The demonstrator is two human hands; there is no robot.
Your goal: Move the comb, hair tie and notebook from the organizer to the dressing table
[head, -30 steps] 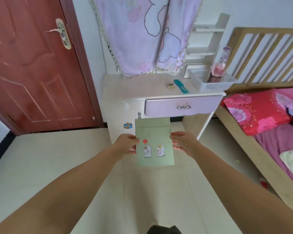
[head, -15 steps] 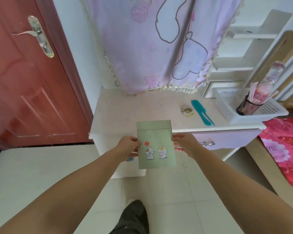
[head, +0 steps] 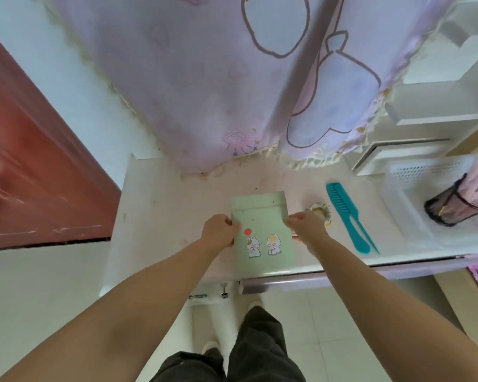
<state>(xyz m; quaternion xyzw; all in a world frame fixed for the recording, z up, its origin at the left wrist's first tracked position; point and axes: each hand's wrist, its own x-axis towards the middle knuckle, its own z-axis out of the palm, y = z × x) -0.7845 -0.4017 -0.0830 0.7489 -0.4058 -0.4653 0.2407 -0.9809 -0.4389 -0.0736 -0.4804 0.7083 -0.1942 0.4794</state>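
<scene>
A pale green notebook point(head: 262, 232) with two rabbit stickers is held over the front middle of the white dressing table point(head: 163, 210). My left hand point(head: 218, 230) grips its left edge and my right hand point(head: 307, 228) grips its right edge. Whether the notebook touches the tabletop I cannot tell. A teal comb point(head: 348, 216) lies on the tabletop to the right. A yellowish hair tie point(head: 322, 212) sits between the comb and my right hand, partly hidden by it. The white mesh organizer point(head: 403, 199) stands at the far right.
A dark mesh holder with pink items point(head: 458, 205) stands in the organizer. A lilac cartoon cloth point(head: 232, 78) hangs over the table's back. White shelves point(head: 439, 111) rise at the right. A red door point(head: 25, 175) is at the left.
I have stepped up to the table. The notebook, held in both hands throughout, has moved from in front of the drawer to over the tabletop.
</scene>
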